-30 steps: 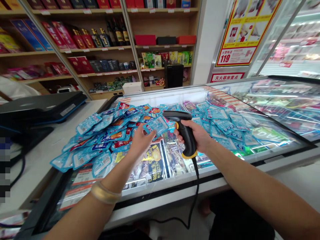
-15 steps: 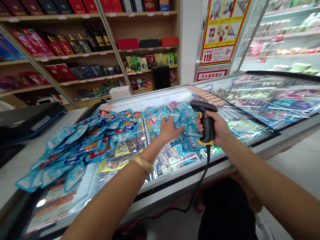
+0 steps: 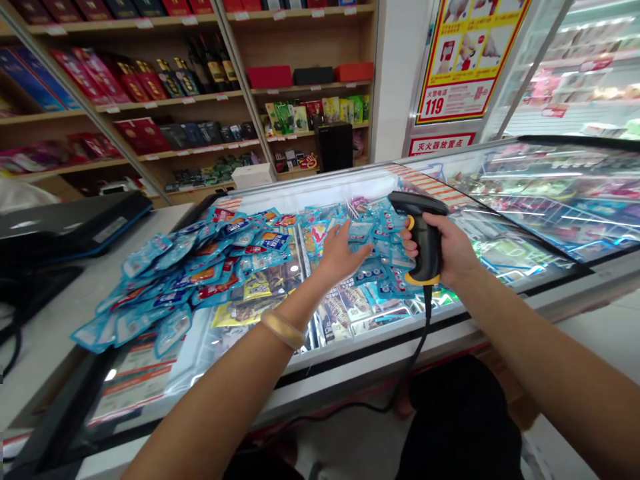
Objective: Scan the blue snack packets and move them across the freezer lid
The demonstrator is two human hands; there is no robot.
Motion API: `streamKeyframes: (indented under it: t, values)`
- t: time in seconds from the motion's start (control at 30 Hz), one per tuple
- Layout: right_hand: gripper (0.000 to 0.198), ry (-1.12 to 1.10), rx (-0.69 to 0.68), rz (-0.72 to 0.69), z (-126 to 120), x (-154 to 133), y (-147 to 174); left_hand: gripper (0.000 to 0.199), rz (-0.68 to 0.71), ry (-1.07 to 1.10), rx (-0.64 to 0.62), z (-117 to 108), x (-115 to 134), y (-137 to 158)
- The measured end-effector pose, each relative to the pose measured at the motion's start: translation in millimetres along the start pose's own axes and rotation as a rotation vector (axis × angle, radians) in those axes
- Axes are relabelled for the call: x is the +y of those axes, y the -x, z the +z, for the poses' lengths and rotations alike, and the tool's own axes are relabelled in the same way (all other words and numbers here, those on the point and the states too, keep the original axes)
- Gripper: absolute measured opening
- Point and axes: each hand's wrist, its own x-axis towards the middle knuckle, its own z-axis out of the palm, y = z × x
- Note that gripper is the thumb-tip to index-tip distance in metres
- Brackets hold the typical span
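My right hand [image 3: 453, 250] grips a black barcode scanner [image 3: 425, 240] with yellow trim by its handle, its head turned left over the packets. From its base a black cable runs down toward the floor. My left hand [image 3: 343, 257], a gold-coloured bangle at the wrist, reaches over a spread of small blue snack packets [image 3: 385, 267] on the glass top. Its fingers and thumb are apart, close to a packet [image 3: 360, 231]; whether they touch it I cannot tell. To the left, a larger heap of blue packets [image 3: 195, 270] overlaps the glass and the counter's edge.
The packets rest on a glass-topped chest freezer [image 3: 295, 383] with goods inside. At left, a counter [image 3: 65, 287] bears a dark flat device [image 3: 100, 227]. Behind stand shelves [image 3: 300, 90] of boxes and bottles, and a white box [image 3: 253, 175].
The view has shifted, so the scene sits further right in the picture. My right hand still grips the scanner, and my left hand stays over the packets with fingers apart.
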Motion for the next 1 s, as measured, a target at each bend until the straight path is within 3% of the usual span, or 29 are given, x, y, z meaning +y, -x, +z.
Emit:
streamKeyframes:
  t: [0.13,0.27,0.37,0.47,0.6,0.87,1.0]
  values:
    - [0.017,0.025,-0.077,0.030,30,10,-4,0.065,0.086,-0.083,0.124,-44,-30,20]
    - [0.016,0.047,-0.176,0.153,74,34,-12,0.053,-0.004,-0.270,0.269,-95,-69,39]
    - [0.016,0.040,-0.248,0.267,105,59,-17,0.041,-0.069,-0.428,0.268,-118,-92,50]
    - [0.017,0.037,-0.295,0.346,118,80,-20,0.034,-0.076,-0.569,0.179,-121,-101,57]
    - [0.018,0.065,-0.303,0.383,109,94,-22,0.032,-0.037,-0.682,0.116,-112,-98,62]
    - [0.018,0.069,-0.256,0.395,98,91,-20,0.032,0.014,-0.738,0.044,-110,-92,65]
    - [0.020,0.077,-0.276,0.375,98,92,-19,0.031,0.026,-0.700,-0.060,-113,-90,67]
